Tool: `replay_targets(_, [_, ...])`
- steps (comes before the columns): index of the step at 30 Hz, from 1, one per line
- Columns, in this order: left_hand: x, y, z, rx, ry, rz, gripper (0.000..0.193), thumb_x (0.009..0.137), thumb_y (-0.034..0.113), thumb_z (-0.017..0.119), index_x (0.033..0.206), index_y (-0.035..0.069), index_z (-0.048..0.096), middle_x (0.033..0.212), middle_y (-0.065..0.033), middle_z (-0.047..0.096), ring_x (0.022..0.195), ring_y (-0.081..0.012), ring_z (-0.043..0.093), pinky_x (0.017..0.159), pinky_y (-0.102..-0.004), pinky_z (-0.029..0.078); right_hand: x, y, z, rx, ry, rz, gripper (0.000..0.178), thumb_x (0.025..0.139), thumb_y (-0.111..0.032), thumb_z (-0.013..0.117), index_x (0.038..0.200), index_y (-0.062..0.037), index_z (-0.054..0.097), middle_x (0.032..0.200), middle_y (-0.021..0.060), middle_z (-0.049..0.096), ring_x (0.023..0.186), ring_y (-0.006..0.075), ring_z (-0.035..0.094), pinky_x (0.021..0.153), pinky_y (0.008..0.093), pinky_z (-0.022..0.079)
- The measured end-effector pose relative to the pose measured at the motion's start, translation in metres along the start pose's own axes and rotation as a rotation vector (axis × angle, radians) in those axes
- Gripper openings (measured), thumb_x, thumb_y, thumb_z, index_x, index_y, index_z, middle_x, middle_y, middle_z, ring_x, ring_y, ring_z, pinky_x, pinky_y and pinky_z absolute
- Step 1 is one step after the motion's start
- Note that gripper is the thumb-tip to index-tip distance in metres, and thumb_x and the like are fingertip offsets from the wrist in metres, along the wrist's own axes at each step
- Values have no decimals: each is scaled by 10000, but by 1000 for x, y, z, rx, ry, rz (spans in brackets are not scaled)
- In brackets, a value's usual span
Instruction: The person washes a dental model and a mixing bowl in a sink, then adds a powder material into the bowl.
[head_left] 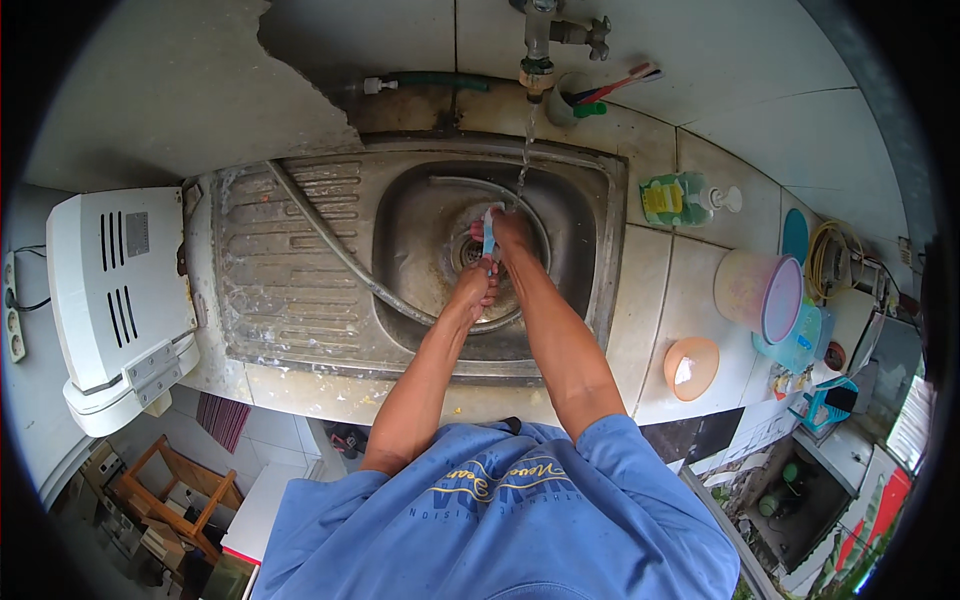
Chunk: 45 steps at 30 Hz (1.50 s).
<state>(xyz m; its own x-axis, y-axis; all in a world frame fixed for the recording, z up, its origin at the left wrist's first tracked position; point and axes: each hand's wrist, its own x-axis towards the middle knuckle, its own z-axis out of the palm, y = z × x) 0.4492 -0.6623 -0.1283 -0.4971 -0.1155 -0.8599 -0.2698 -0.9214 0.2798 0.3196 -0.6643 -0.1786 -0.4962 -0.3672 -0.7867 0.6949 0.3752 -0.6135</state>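
Note:
Both my hands are over the basin of a steel sink point(590, 290). In them is a slim light-blue thing with a whitish end point(489, 236), which looks like a brush; its exact kind is hard to make out. My left hand point(474, 287) is closed round its lower, handle-like part. Higher up, my right hand point(510, 232) curls round the whitish end, with fingertips showing on its left side. A thin stream of water point(528, 150) falls from the tap point(537, 60) onto or right beside my right hand. The drain point(471, 252) is partly hidden behind my hands.
A grey hose point(330, 235) crosses the ribbed drainboard and loops inside the basin. Right of the sink are a green soap pump bottle point(676, 200), an orange bowl point(692, 368) and a pinkish tub point(750, 295). Toothbrushes stand in a cup point(563, 103) behind. A white appliance point(122, 290) borders the left.

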Motion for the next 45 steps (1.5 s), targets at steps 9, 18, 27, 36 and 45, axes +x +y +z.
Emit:
replay_targets(9, [21, 14, -16, 72, -32, -94, 251, 1027, 303, 421, 834, 146, 456, 593, 61, 325, 422, -50, 227, 376, -240, 161, -10, 18, -3, -267, -17, 42, 253, 1003, -184, 511, 983, 49, 605, 796, 181, 707, 633, 264, 703, 557, 352, 564])
replay_targets(18, [29, 30, -16, 85, -77, -162, 308, 1040, 356, 412, 811, 153, 444, 601, 57, 340, 432, -47, 231, 378, -238, 162, -15, 19, -9, -312, -67, -17, 220, 972, -164, 582, 931, 50, 617, 837, 186, 719, 645, 243, 705, 555, 346, 549])
replay_targets(27, [44, 57, 0, 184, -100, -16, 261, 1045, 272, 390, 878, 101, 496, 626, 57, 342, 459, -50, 248, 402, -232, 183, -4, -8, -18, 4, 7, -34, 247, 1005, -240, 558, 1020, -5, 631, 858, 102, 715, 740, 236, 707, 605, 337, 580])
replay_targets(36, [38, -4, 41, 165, -37, 222, 185, 1034, 210, 390, 937, 99, 502, 669, 41, 431, 494, -60, 348, 421, -237, 262, 3, -20, -39, 381, 116, 192, 249, 1038, -229, 473, 1121, -30, 599, 847, 48, 638, 620, 124, 553, 571, 275, 521])
replay_targets(45, [90, 52, 38, 596, -340, 292, 219, 971, 134, 501, 1112, 47, 644, 845, -24, 634, 652, -107, 582, 553, -257, 469, -44, -12, -73, -156, -94, -26, 261, 1033, -217, 463, 1238, -135, 601, 1056, 54, 675, 784, 119, 621, 738, 303, 525])
